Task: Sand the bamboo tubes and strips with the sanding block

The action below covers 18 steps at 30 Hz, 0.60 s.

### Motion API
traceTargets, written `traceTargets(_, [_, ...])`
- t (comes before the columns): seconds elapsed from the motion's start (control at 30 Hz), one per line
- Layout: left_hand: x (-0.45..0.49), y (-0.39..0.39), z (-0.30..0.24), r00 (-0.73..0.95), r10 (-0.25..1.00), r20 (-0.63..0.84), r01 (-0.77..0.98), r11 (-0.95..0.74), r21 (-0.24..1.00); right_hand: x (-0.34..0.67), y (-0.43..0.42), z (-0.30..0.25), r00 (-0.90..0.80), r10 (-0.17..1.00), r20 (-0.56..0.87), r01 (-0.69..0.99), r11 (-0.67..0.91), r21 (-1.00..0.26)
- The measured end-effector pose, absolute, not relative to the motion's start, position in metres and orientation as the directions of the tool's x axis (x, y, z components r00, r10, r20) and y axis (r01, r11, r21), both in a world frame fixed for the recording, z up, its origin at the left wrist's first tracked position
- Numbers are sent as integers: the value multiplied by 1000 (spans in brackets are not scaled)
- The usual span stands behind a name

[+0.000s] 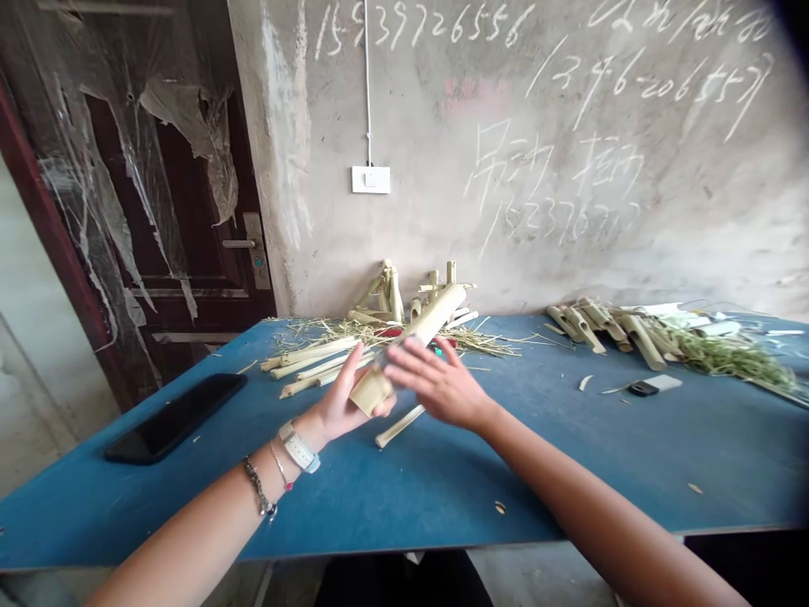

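Note:
My left hand [347,394], with a white watch and bracelets at the wrist, is wrapped round the lower end of a thick, pale bamboo tube [436,316]. The tube tilts up and away to the right, above the table. Against its middle, my right hand [436,379] lies with fingers stretched out and slightly apart. A greyish patch or wrap shows on the tube beside the right fingertips; I cannot tell what it is. Below the hands, a thin pale stick [399,427] rests on the table.
Behind the hands lie pale sticks [316,358], loose straw [303,333] and a small stick-built figure [387,291]. On the blue table [607,472] are a black phone [177,419] at left, a small black-and-grey object [656,385], and cut tubes [641,341] with green fibres [726,350] at right.

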<state>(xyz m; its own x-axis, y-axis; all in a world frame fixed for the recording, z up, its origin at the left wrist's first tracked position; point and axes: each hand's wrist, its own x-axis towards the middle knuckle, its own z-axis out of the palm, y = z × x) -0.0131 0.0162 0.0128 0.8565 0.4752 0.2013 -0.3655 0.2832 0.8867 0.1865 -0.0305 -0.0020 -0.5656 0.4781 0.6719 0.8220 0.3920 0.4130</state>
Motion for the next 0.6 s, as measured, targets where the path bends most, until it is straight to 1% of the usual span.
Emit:
traceTargets(0.07, [-12,17,12,863,464,197,-353,277,893,188,-31,0,-357,507,785,933,232,275])
traceTargets(0.1, [-12,17,11,866,460,197,-349,274,896,187,-32,1,-303,505,808,952,199,233])
traceTargets(0.13, [-12,18,10,867,459,195,-345,271,898,186,-33,2,-332,503,798,942,225,250])
traceTargets(0.17, [-12,19,9,867,460,192,-343,270,900,184,-34,3,-442,490,751,894,307,326])
traceTargets(0.2, [-12,19,9,866,462,191,-342,270,900,182,-35,4,-585,460,668,807,410,425])
traceTargets(0.23, [-12,20,9,865,463,192,-343,269,900,180,-35,4,-679,430,595,730,474,491])
traceTargets(0.27, [-13,20,9,866,461,193,-344,268,900,179,-36,5,-686,424,591,725,472,503])
traceTargets(0.3, [-13,20,9,867,458,195,-342,264,902,178,-35,6,-615,453,646,787,410,462])
traceTargets(0.33, [-14,20,9,871,451,196,-338,257,905,178,-35,7,-480,483,733,876,305,373])
traceTargets(0.37, [-14,20,9,875,442,198,-332,251,909,178,-35,7,-321,493,809,947,191,259])
traceTargets(0.4, [-14,20,9,879,435,196,-325,245,913,178,-36,8,-210,484,849,978,118,174])
traceTargets(0.43, [-13,20,8,880,434,192,-320,243,916,178,-37,7,-203,476,856,979,119,166])
traceTargets(0.47, [-13,21,6,877,441,190,-320,241,916,178,-39,7,-304,472,827,951,193,240])
traceTargets(0.53, [-12,22,4,866,465,187,-328,243,913,179,-40,6,-606,421,675,791,412,452])
traceTargets(0.57, [-12,22,3,861,474,186,-331,242,912,181,-40,6,-681,393,618,727,468,502])
traceTargets(0.6, [-12,22,3,859,475,190,-333,238,913,185,-39,6,-674,395,625,733,463,498])
